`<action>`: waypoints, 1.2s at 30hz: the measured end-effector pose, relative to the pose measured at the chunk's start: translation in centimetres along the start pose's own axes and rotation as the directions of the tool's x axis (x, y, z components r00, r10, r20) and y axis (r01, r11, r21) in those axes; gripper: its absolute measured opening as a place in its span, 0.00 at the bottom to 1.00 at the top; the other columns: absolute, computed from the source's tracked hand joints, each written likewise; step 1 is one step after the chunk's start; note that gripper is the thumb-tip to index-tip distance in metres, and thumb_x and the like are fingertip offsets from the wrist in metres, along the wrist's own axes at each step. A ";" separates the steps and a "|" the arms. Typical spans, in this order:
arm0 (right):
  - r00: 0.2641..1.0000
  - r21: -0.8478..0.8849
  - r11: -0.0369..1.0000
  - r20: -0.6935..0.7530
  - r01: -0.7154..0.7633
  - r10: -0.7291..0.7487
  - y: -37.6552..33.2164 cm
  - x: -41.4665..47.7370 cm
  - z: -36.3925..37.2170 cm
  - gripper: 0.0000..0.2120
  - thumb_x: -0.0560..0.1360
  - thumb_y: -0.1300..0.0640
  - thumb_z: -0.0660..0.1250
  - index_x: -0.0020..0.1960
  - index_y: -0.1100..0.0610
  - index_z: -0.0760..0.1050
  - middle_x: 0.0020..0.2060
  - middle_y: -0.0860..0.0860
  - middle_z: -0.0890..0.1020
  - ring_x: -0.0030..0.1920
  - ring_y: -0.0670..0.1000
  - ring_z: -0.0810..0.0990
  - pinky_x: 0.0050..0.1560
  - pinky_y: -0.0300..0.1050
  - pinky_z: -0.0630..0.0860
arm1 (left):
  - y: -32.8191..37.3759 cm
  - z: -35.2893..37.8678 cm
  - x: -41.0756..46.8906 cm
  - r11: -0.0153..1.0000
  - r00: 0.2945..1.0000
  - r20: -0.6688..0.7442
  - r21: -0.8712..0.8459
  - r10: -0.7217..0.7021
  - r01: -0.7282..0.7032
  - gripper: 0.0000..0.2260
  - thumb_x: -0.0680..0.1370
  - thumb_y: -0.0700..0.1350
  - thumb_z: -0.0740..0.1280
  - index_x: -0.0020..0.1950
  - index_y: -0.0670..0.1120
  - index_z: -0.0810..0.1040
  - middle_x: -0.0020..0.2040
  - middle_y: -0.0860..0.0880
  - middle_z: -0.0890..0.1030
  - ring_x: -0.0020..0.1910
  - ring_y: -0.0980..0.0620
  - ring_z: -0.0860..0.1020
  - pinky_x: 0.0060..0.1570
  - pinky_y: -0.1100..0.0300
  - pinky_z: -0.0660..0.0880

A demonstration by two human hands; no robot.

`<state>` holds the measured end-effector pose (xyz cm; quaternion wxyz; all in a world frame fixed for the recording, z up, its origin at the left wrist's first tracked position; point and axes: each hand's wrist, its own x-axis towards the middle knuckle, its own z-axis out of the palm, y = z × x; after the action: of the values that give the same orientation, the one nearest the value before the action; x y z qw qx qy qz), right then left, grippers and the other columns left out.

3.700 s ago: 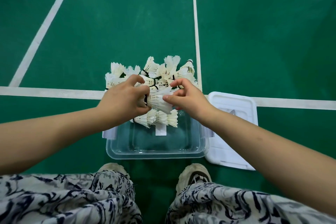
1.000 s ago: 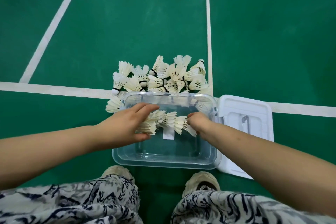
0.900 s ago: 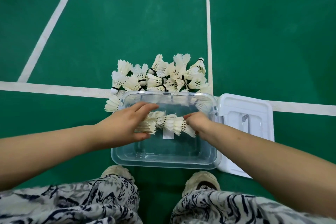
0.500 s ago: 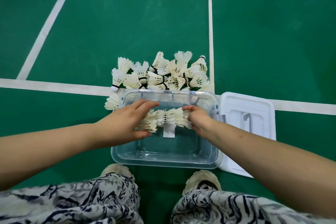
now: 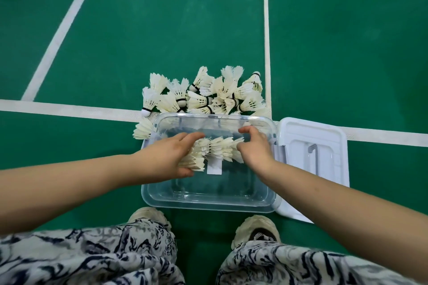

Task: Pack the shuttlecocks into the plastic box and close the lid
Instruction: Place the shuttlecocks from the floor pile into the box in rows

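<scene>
Lowered the row of nested shuttlecocks (image 5: 218,149) from up by the loose pile (image 5: 208,97) down into the plastic box (image 5: 208,206) since the earliest frame. Shifted the right hand (image 5: 254,148) only slightly in the last half second.

Grips the left end of the row with the left hand (image 5: 169,157): fingers laid over the top, thumb underneath, clamped on the feathers. Grasps the right end with the right hand: fingers curled onto the last skirt, index finger lifted toward the box's far wall. Holds the row sideways across the middle of the box, below the rim. Cannot tell if it touches the bottom.

Nothing else inside the box except a white label (image 5: 214,166) just under the row; cannot tell what it is stuck to.

Rest of the shuttlecocks not packed yet: loose pile on the green floor (image 5: 162,30), right against the box's far side, plus a lone shuttlecock (image 5: 142,128) lying by the far left corner outside.

Lid (image 5: 324,136) off, lying flat on the floor, touching the box's right side.

White court lines (image 5: 267,30) crossing by the pile.

Two pale shoes (image 5: 148,215) just near of the box, patterned trousers (image 5: 81,257) at the bottom edge.
</scene>
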<state>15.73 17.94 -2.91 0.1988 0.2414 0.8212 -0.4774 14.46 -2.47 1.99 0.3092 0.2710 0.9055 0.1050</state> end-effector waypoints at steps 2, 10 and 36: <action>0.988 0.007 0.992 0.085 0.128 -0.128 -0.3 -0.9 0.5 0.13 0.72 0.65 0.62 0.52 0.50 0.75 0.50 0.50 0.76 0.43 0.47 0.74 0.39 0.40 0.70 | 0.2 0.1 0.3 1.000 1.000 0.013 -0.013 -0.015 0.015 0.38 0.72 0.52 0.69 0.74 0.54 0.49 0.68 0.48 0.67 0.63 0.49 0.69 0.61 0.59 0.65; 0.763 0.225 0.939 0.547 0.262 -0.344 -1.0 -4.0 3.1 0.01 0.68 0.52 0.67 0.38 0.47 0.76 0.38 0.47 0.78 0.43 0.46 0.74 0.51 0.45 0.71 | 0.4 1.3 0.3 0.995 0.996 0.059 -0.067 -0.064 0.068 0.38 0.71 0.50 0.71 0.74 0.50 0.52 0.71 0.45 0.66 0.68 0.49 0.66 0.63 0.61 0.62; 0.801 -0.255 0.953 0.599 0.162 0.024 0.6 -1.4 6.7 0.09 0.73 0.58 0.66 0.35 0.54 0.78 0.28 0.47 0.79 0.28 0.43 0.77 0.39 0.36 0.76 | -2.1 0.3 -1.0 0.979 0.994 0.033 -0.169 -0.106 0.110 0.30 0.71 0.44 0.71 0.70 0.52 0.62 0.64 0.50 0.71 0.59 0.55 0.73 0.58 0.65 0.68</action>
<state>17.85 12.05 -5.69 0.4621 0.0168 0.7869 -0.4086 14.40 -4.76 1.47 0.3472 0.1953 0.9028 0.1620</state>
